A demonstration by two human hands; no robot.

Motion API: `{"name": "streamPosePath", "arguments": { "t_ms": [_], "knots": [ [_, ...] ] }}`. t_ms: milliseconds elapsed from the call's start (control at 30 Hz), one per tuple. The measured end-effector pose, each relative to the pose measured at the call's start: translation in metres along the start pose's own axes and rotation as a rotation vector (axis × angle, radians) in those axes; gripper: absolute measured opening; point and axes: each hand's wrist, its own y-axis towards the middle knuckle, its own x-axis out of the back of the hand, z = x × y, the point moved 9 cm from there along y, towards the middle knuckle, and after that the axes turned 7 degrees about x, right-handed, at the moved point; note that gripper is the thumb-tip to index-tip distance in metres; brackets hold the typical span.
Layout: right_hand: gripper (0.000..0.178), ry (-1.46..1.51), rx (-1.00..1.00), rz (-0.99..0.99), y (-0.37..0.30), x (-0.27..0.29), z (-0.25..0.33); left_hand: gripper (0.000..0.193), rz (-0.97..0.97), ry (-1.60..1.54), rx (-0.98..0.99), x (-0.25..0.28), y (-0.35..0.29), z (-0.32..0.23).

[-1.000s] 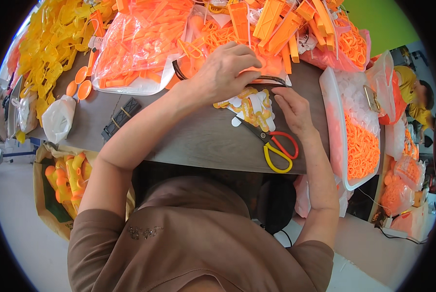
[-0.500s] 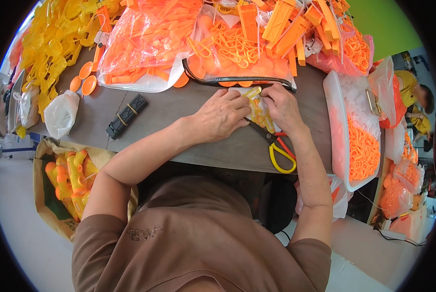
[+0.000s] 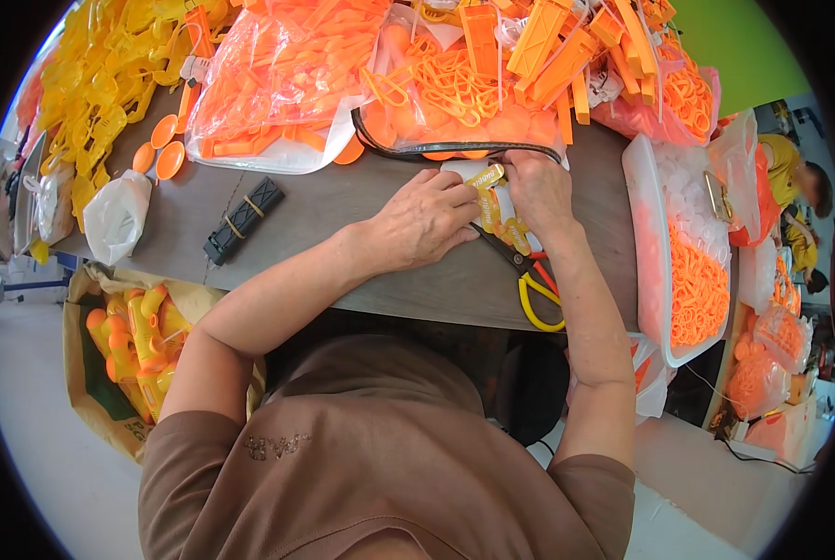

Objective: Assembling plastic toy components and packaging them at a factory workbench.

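Nearest you, past your brown shirt, the edge of the grey-brown table point(image 3: 278, 224) runs across, and below it on your left an open sack point(image 3: 100, 373) on the floor holds yellow and orange plastic toys. On the table edge to your right lie scissors point(image 3: 534, 285) with a yellow loop and a red loop — their blades run up under your hands.

Your left hand point(image 3: 422, 224) lies palm down with the fingers curled loosely, the fingertips resting on a small stack of yellow-and-white printed packets point(image 3: 497, 210). Your right hand point(image 3: 541, 191) is closed over the same stack from the other side; whether its fingers actually pinch a packet you cannot tell, since the hand covers them. The packets sit on the table between both hands, just beside the scissor blades.

Left of your left forearm, well apart, a black ridged strip point(image 3: 242, 221) lies slantwise, and beyond it a knotted white plastic bag point(image 3: 116, 217). To your right a white tray point(image 3: 679, 271) holds small orange rings.

Farther off, just behind your hands, a clear bag with a black rim point(image 3: 436, 93) bulges with orange parts — beside it another clear bag of orange sticks point(image 3: 278, 84), and at the far left a heap of yellow plastic parts point(image 3: 100, 75).
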Motion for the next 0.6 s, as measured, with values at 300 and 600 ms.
{"name": "streamPosePath", "arguments": {
  "t_ms": [300, 600],
  "knots": [
    [0.009, 0.004, 0.029, -0.068, -0.025, 0.037, 0.007, 0.027, -0.151, -0.063, -0.027, 0.022, 0.001, -0.003],
    [0.010, 0.643, 0.026, -0.101, -0.053, 0.053, 0.078, 0.015, -0.041, -0.587, 0.408, 0.031, -0.009, 0.011]
  ]
}}
